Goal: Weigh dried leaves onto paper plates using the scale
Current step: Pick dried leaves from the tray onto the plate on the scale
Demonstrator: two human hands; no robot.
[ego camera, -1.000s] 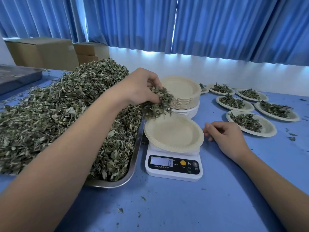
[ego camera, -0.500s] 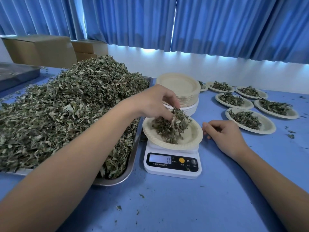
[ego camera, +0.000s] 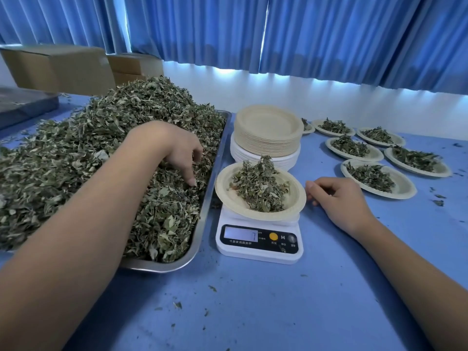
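A white digital scale point(ego camera: 258, 239) stands on the blue table, and its display reads about 7. On it sits a paper plate point(ego camera: 298, 200) with a heap of dried leaves point(ego camera: 260, 188). To the left, a metal tray point(ego camera: 202, 224) carries a large pile of dried leaves point(ego camera: 96, 153). My left hand point(ego camera: 174, 150) hangs over that pile near the tray's right side, fingers pointing down, fingertips touching the leaves. My right hand point(ego camera: 339, 201) rests on the table just right of the scale, loosely curled, holding nothing.
A stack of unused paper plates point(ego camera: 268, 130) stands behind the scale. Several plates with leaves point(ego camera: 379, 182) lie on the table at the right. Cardboard boxes point(ego camera: 58, 67) stand at the far left under blue curtains. Leaf crumbs dot the table point(ego camera: 253, 312).
My left hand carried a handful of leaves from the pile to the plate on the scale, let it go there and moved back to the pile. My right hand stayed put.
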